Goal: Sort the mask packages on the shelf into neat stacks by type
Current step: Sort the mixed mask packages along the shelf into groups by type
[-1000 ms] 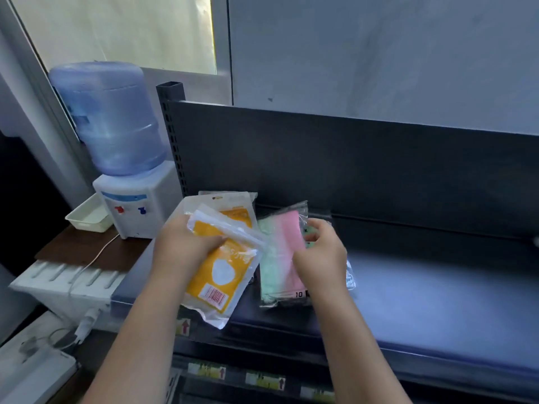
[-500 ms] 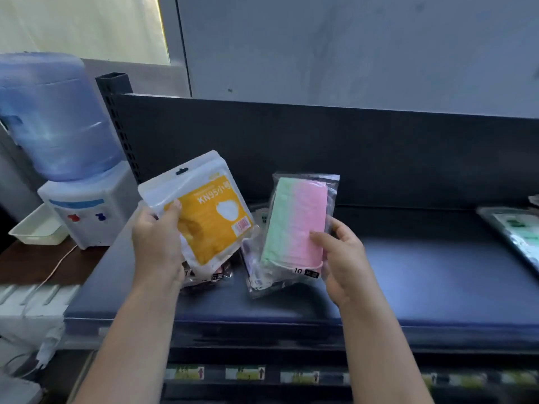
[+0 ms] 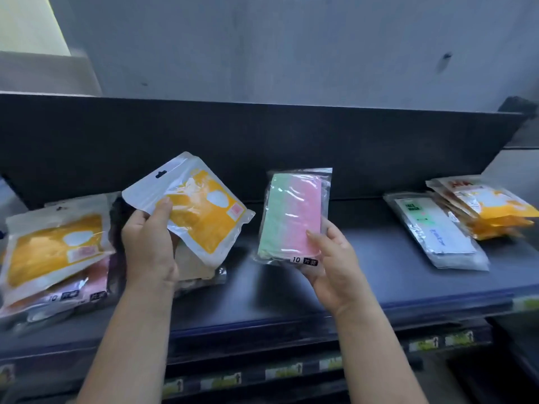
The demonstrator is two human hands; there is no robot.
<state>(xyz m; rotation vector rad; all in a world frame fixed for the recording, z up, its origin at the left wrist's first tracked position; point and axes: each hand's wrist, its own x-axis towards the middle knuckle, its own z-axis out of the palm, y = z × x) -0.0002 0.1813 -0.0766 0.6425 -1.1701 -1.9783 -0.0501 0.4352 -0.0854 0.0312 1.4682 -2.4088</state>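
1. The shelf (image 3: 379, 275) carries a mixed pile (image 3: 55, 258) left and an orange stack (image 3: 493, 211) right.
2. Your left hand (image 3: 148, 246) pinches an orange pouch (image 3: 201, 211) aloft: light, floppy, probably slick; grip its edge.
3. Your right hand (image 3: 332, 269) clasps the green-pink pack (image 3: 291, 217) from its bottom end, soft and thin.

Grey plaster wall (image 3: 291, 45) ahead of me, scuffed in spots. Bright window (image 3: 26, 21) at upper left. Dark metal shelf (image 3: 379, 287) with tall back panel (image 3: 262, 135); price labels (image 3: 284, 371) line the lower rail.

shelf (image 3: 379, 290) — loose pile (image 3: 55, 258) left | flat pack (image 3: 437, 231) right | stack (image 3: 493, 208) far right
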